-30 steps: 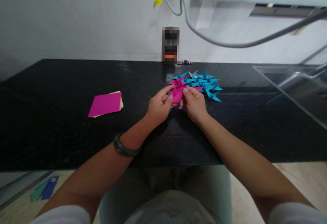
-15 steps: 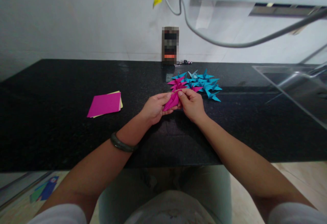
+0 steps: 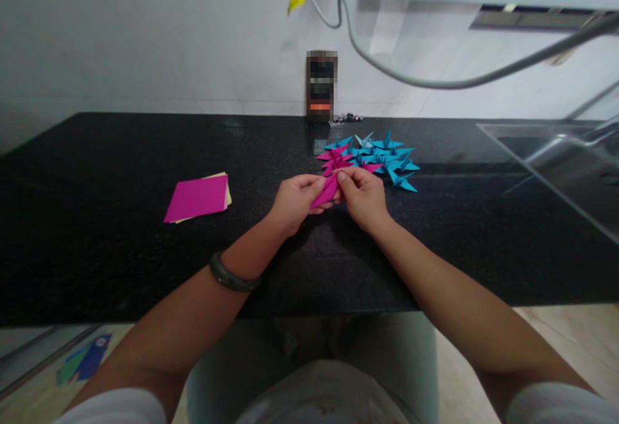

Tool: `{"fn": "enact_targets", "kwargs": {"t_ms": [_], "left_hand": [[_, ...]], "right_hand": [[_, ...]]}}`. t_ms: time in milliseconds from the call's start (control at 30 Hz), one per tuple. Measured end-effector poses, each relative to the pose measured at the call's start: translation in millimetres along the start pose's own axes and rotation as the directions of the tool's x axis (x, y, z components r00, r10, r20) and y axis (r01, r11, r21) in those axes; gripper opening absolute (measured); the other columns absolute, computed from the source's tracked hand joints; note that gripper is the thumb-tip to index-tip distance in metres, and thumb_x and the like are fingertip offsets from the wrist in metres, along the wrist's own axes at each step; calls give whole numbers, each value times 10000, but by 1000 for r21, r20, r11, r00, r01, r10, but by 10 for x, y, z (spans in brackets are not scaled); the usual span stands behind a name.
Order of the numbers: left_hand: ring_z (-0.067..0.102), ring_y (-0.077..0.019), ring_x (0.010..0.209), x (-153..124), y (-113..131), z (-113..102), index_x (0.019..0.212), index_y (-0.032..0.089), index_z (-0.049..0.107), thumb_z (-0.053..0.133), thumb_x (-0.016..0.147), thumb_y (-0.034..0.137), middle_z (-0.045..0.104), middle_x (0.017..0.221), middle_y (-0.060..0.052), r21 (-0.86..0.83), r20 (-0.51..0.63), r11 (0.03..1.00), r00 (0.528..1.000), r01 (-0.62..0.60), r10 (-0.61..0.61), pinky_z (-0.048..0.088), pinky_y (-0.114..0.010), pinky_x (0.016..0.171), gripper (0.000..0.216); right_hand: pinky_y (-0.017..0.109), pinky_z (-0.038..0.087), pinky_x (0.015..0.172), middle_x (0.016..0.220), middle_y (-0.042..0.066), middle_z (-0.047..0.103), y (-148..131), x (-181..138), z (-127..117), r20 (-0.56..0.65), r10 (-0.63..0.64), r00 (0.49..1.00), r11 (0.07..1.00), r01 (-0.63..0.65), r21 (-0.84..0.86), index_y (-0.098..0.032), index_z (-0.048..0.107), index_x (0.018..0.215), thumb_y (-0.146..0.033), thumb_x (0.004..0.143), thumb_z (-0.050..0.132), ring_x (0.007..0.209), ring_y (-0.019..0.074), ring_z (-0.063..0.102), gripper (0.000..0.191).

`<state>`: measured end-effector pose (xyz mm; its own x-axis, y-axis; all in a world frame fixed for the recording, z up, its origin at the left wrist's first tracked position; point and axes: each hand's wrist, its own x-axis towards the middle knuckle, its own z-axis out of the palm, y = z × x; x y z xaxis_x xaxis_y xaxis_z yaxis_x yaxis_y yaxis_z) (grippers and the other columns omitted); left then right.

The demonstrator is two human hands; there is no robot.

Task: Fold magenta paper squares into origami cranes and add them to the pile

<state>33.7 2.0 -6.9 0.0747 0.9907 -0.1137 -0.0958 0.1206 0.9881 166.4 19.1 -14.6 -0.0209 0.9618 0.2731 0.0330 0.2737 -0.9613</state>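
Observation:
A folded piece of pink origami paper point(image 3: 325, 194) is held between both hands above the black counter. My left hand point(image 3: 296, 203) grips its left side, thumb on top and fingers underneath. The thumb and fingers of my right hand point(image 3: 363, 198) pinch its upper right end. Just beyond the hands lie several pink paper cranes point(image 3: 337, 154), partly hidden behind the fingers. Several blue paper cranes point(image 3: 389, 160) spread out to their right. To the left rests a stack of square paper point(image 3: 197, 198), pink on top with pale yellow edges showing beneath.
A phone-like object point(image 3: 322, 86), blurred out, leans against the wall, with a small beaded strap point(image 3: 347, 118) beside it. A sink edge point(image 3: 544, 179) runs along the right. A grey cable point(image 3: 425, 81) hangs from the socket above the black counter point(image 3: 120, 256).
Both hands stay nearly in place. The pink paper between them has turned slightly, and less of it shows now.

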Motion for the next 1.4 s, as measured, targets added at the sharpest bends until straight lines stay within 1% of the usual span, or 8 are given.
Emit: {"fn": "enact_targets", "kwargs": {"t_ms": [267,467,600,700,900,1133,1300,1400], "left_hand": [[619,-105,493,-17,21,28,886,132,606,586,772,307,651,596,-17,46,-55,999,998,-12,15,459,-167,439,210],[610,-103,471,-13,30,39,848,139,596,578,770,281,631,576,-1,77,-82,996,995,-45,51,452,-165,421,163],[602,-102,460,-29,59,49,819,134,606,578,761,248,619,552,2,123,-99,990,992,-68,81,453,-169,423,131],[597,-98,463,-36,58,54,812,133,617,590,747,246,622,551,3,152,-97,984,989,-98,113,454,-170,428,133],[590,-93,458,-26,23,53,819,129,624,579,748,247,628,556,1,153,-78,981,988,-119,132,460,-174,438,144],[587,-93,442,-32,28,51,824,126,618,571,753,239,629,555,0,159,-77,981,990,-109,122,443,-167,412,141],[587,-92,433,-44,50,55,831,122,623,569,760,225,642,568,-12,183,-78,978,991,-97,113,426,-158,397,136],[586,-87,430,-43,56,53,841,125,625,576,761,223,645,581,-13,184,-78,978,991,-93,109,411,-147,386,135]], "right_hand": [[237,465,445,490,-43,536,-13,-3,17,-12,11,1000,1000,-11,5,-162,605,791,-284,743,535,409,87,496,149],[239,477,467,555,-29,566,-102,-36,36,24,57,998,997,-58,47,-157,609,799,-284,700,574,454,88,512,165],[234,474,474,612,-18,582,-100,-43,37,38,43,998,999,-43,1,-163,601,767,-322,649,646,501,88,512,203],[227,464,461,605,-20,577,-80,-36,36,42,52,998,998,-51,-27,-161,597,749,-321,634,661,496,86,501,207],[213,439,432,551,-33,556,-88,-24,41,32,73,997,997,-72,-30,-161,586,698,-286,647,633,451,75,485,143],[214,428,419,516,-37,546,-79,-25,44,25,88,996,996,-88,-5,-152,579,681,-304,670,618,419,76,490,158],[203,420,414,472,-43,524,-59,-11,25,58,109,992,992,-112,54,-148,579,680,-356,703,600,393,69,475,211],[199,422,400,449,-41,508,-53,9,12,86,159,984,976,-170,133,-148,575,687,-450,731,559,376,69,468,305]]}}
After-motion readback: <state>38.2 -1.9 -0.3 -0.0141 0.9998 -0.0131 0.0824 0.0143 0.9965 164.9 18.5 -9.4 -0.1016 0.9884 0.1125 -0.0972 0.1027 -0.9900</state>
